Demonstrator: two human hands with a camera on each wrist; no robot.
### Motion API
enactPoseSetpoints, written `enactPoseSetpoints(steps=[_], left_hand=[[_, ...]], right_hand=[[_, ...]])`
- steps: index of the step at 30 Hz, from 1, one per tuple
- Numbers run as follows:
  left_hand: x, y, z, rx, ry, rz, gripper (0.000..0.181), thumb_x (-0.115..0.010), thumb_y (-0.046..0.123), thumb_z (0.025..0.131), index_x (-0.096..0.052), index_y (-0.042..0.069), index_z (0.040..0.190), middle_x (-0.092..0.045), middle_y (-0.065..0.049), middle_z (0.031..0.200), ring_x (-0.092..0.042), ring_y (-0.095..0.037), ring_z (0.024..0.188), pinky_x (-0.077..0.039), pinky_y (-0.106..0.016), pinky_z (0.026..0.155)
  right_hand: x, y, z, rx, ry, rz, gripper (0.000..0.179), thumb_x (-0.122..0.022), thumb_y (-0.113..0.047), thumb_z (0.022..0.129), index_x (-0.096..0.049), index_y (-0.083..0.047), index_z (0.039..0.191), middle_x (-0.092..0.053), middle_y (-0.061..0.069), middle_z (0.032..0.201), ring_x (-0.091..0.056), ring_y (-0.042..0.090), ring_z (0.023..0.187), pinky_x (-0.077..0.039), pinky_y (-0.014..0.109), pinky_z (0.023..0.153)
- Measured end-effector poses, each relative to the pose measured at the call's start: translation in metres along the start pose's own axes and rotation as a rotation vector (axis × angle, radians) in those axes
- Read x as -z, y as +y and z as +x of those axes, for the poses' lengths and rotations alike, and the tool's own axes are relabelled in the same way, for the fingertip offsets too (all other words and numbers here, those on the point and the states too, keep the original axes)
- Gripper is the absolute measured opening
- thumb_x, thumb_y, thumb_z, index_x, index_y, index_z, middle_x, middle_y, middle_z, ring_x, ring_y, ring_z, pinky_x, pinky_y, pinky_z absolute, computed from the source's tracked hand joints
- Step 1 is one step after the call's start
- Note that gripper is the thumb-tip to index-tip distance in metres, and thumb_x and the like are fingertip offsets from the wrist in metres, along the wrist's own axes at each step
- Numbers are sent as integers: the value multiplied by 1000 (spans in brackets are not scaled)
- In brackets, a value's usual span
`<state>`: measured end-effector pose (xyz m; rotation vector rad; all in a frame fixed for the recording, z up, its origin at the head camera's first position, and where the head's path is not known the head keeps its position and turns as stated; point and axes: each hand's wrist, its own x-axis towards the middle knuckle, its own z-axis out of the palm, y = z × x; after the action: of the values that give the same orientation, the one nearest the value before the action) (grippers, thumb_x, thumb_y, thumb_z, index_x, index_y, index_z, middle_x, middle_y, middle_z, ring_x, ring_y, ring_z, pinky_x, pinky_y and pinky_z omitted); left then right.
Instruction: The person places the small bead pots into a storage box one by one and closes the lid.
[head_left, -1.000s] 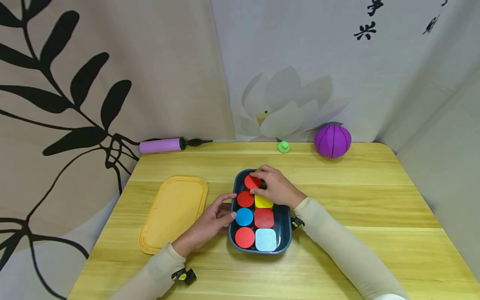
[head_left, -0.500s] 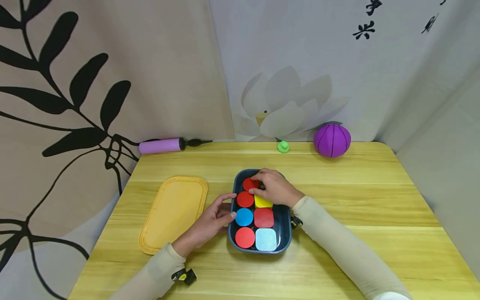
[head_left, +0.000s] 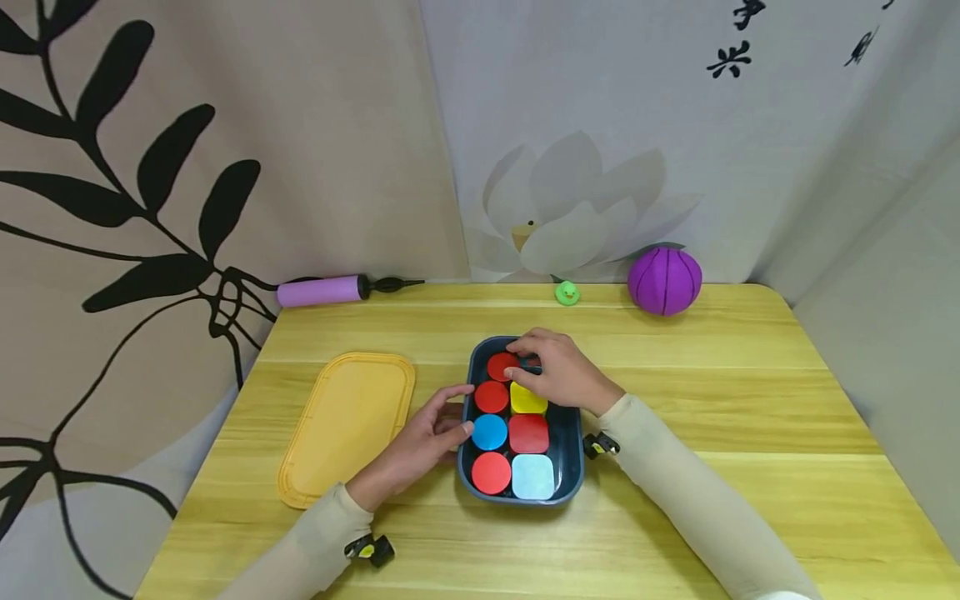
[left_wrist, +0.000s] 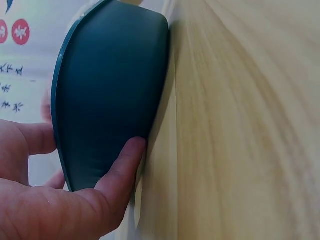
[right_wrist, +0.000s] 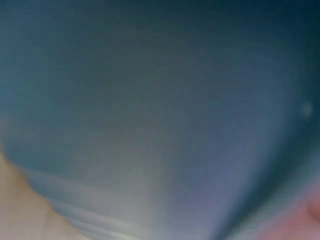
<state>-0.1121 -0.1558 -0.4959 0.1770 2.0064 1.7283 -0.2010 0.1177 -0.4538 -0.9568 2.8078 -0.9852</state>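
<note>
A dark blue box [head_left: 567, 467] holds two columns of blocks or lidded pieces. The left column has a red round piece [head_left: 502, 367] at the far end, then another red round, a blue round [head_left: 490, 432] and a red round. To the right sit a yellow square [head_left: 529, 398], a red square [head_left: 528, 433] and a pale blue square [head_left: 533, 477]. My right hand [head_left: 566, 371] hovers at the far end, finger and thumb parted beside the far red piece. My left hand [head_left: 423, 442] rests its fingers against the box's left outer wall [left_wrist: 110, 90].
A yellow lid [head_left: 348, 425] lies flat left of the box. Along the back edge are a purple hand pump [head_left: 321, 291], a small green duck figure [head_left: 567, 293] and a purple ball [head_left: 665, 281]. The right wrist view is a blur of blue.
The right hand first lowers the far red round piece a little into the box, then lets go and shifts slightly right. More of the yellow square shows. The left hand stays put.
</note>
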Motion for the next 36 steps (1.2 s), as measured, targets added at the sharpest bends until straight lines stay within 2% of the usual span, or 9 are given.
enactPoseSetpoints(steps=[4, 8, 13, 17, 22, 25, 27, 31, 36], left_hand=[[0, 0, 1, 1, 2, 2, 58, -64, 30, 107, -39, 35, 159, -50, -15, 155, -60, -32, 131, -63, -46, 93], [1, 1, 1, 0, -5, -3, 58, -64, 30, 107, -39, 35, 159, -49, -16, 157, -60, -33, 133, -63, -46, 94], [4, 5, -3, -13, -27, -13, 61, -65, 31, 107, -38, 32, 161, -46, -16, 159, -56, -35, 139, -62, -46, 97], [13, 12, -12, -45, -26, -10, 59, -64, 31, 108, -40, 23, 161, -45, -15, 160, -53, -36, 144, -60, -47, 101], [36, 19, -30, -78, 28, 6, 57, -61, 32, 109, -41, 10, 158, -44, -22, 158, -53, -45, 140, -59, -46, 103], [54, 19, -42, -91, 68, 23, 55, -58, 30, 110, -41, 6, 157, -44, -27, 157, -52, -47, 139, -59, -43, 103], [65, 18, -48, -99, 94, 43, 55, -57, 30, 111, -41, 4, 156, -44, -28, 155, -53, -46, 138, -59, -41, 103], [87, 15, -62, -87, 159, 101, 57, -59, 32, 110, -42, 1, 155, -46, -27, 153, -57, -33, 136, -59, -35, 101], [118, 11, -86, -25, 212, 176, 58, -58, 33, 110, -42, 1, 156, -49, -27, 148, -62, -22, 125, -60, -31, 96]], right_hand=[[15, -15, -13, 12, -17, 14, 44, -76, -32, 99, -72, -3, 131, -72, 14, 120, -71, 31, 107, -62, 45, 90], [23, -36, -26, 32, -1, 62, 42, -76, -32, 98, -73, -7, 131, -73, 11, 126, -72, 29, 108, -62, 49, 91], [18, -66, -33, 58, 13, 129, 42, -74, -34, 99, -71, -12, 133, -73, 2, 128, -71, 24, 114, -61, 47, 95], [4, -84, -30, 29, 14, 188, 42, -72, -35, 100, -69, -11, 135, -73, 2, 125, -71, 21, 111, -62, 44, 91], [-18, -105, -24, -7, -3, 312, 41, -72, -30, 101, -68, -8, 134, -71, 7, 128, -72, 24, 111, -62, 44, 92], [-33, -118, -19, -16, -31, 382, 46, -71, -29, 101, -64, -7, 140, -69, 7, 131, -70, 25, 114, -62, 43, 94], [-44, -125, -13, -30, -47, 410, 51, -72, -30, 101, -60, -7, 145, -68, 7, 133, -70, 26, 115, -62, 42, 95], [-68, -136, -3, -84, -72, 433, 62, -72, -35, 101, -51, -10, 154, -64, 6, 138, -68, 26, 121, -61, 36, 97], [-94, -151, 0, -160, -97, 473, 72, -71, -39, 101, -41, -11, 161, -58, 8, 145, -64, 25, 127, -57, 27, 97]])
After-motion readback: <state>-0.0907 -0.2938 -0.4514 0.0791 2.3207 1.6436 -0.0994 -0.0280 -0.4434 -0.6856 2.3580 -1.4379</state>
